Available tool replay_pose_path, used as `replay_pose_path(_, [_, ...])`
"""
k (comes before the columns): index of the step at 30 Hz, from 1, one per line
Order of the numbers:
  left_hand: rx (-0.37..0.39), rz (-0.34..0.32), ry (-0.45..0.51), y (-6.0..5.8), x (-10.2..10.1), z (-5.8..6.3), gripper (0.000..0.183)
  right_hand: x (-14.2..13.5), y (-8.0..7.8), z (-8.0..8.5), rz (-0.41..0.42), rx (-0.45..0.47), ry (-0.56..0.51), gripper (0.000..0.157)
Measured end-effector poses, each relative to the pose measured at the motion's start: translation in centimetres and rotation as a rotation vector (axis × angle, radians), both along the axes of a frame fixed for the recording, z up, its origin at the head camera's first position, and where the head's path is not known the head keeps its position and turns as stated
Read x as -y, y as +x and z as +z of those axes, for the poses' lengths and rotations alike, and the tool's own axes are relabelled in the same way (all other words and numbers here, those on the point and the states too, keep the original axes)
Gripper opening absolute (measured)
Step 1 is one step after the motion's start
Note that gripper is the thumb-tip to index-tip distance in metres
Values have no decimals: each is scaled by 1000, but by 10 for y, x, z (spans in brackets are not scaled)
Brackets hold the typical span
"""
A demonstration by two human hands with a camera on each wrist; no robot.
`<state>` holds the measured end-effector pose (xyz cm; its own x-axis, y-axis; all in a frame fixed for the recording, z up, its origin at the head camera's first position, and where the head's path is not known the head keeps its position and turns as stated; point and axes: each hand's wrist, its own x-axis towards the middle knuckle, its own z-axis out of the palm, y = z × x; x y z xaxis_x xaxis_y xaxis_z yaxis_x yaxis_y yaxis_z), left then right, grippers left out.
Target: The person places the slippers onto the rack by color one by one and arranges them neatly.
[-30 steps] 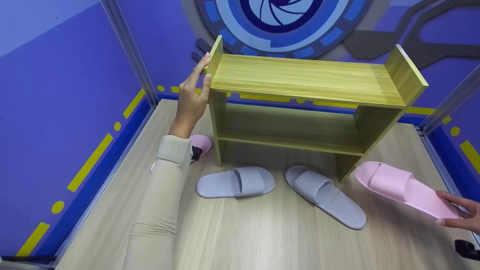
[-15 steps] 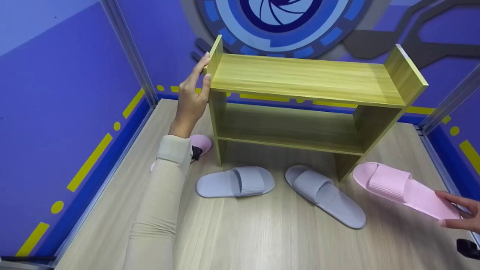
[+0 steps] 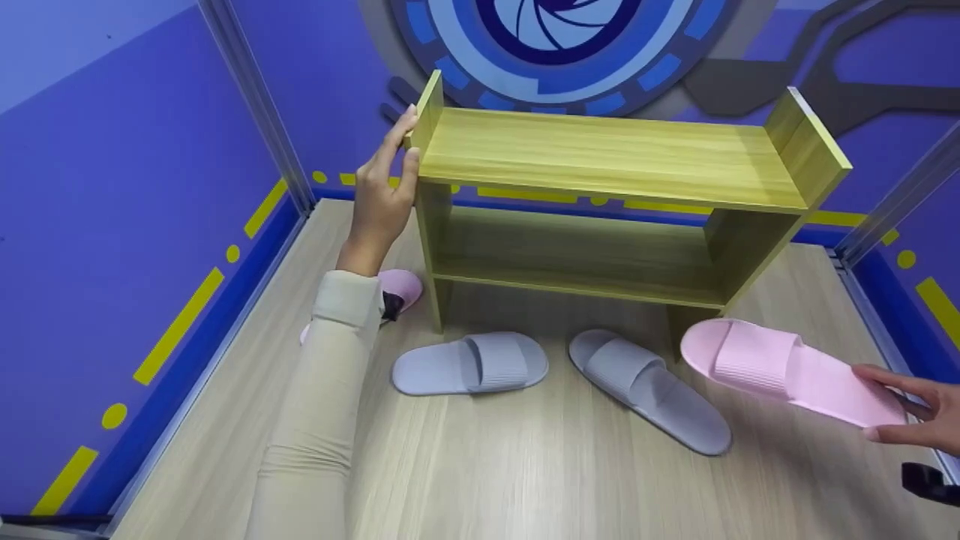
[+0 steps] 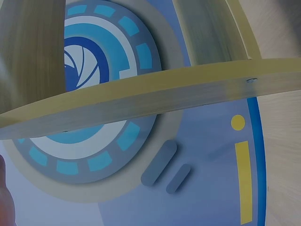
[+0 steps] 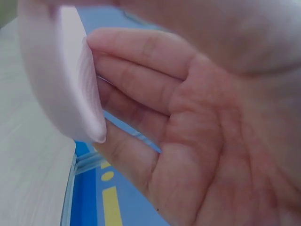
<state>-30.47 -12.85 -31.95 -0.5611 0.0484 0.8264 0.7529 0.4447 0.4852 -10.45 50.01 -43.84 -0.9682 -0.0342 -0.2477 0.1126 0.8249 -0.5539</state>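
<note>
A pink slipper (image 3: 757,358), toe to the left, is held by its heel end in my right hand (image 3: 926,409). It seems raised over the floor, in front of the shelf's right leg. The right wrist view shows the fingers (image 5: 136,84) against the slipper (image 5: 61,89). My left hand (image 3: 382,199) touches the left side panel of a two-tier wooden shelf (image 3: 607,157) with fairly straight fingers; both boards are bare. Two grey slippers, the left one (image 3: 469,365) and the right one (image 3: 652,394), lie before it. Another pink slipper (image 3: 403,286) is partly hidden behind my left forearm.
Blue-purple printed walls (image 3: 135,187) enclose the wood-look floor (image 3: 480,480) on the left, back and right. Metal posts (image 3: 255,97) stand at the corners. A black strap piece (image 3: 926,480) shows below the right hand.
My right hand has moved the pink slipper slightly left and up, so its toe now overlaps the shelf's right leg. The left hand keeps its place on the side panel.
</note>
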Motion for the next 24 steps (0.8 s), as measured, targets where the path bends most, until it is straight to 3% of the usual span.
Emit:
replay_pose_path(4, [1, -5, -3, 0, 0, 0, 39, 6, -3, 5, 26, -18, 35, 98])
replay_pose_path(10, [8, -11, -3, 1, 0, 0, 40, 12, -6, 4, 60, -119, 18, 89])
replay_pose_path(17, [16, -11, -6, 0, 0, 0, 40, 24, -14, 15, 46, -84, 22, 92])
replay_pose_path(24, [4, -6, -3, 1, 0, 0, 39, 34, -16, 23, 64, -150, 10, 86])
